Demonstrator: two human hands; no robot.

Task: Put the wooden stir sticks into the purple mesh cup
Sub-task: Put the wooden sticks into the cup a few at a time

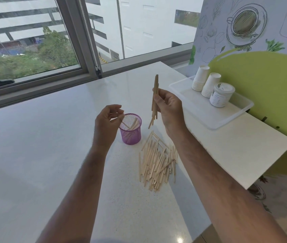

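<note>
Step now: the person is moving wooden stir sticks from the table into the cup, a small bunch at a time
Right hand [169, 109]: in the middle of the frame, a bit right, lifted off the table; its fingers are pinched shut on a small bunch of sticks [155, 100] that stands almost straight up, and one stick hangs lower than the others at the bottom
Left hand [106, 121]: in the middle of the frame, just left of the cup and close to its rim; the fingers are curled in loosely, and I cannot tell if it holds a stick or nothing
Purple mesh cup [130, 131]: stands upright on the white table [34, 146], in the middle of the frame, between the two hands; a few sticks already lean inside it
Pile of sticks [157, 163]: lies flat on the table, just below and right of the cup; it is big, so I think most of the job is still to do
Next move: I think the right hand must bring its bunch left, over the cup mouth, point the low ends down into it, then let go
Watch out: the low, loose stick could slip out or catch on the rim
Other things: a clear plastic tray [230, 120] at the right of the frame holds stacks of paper cups [205, 81] and a white tub [221, 94], well apart from the work
</note>
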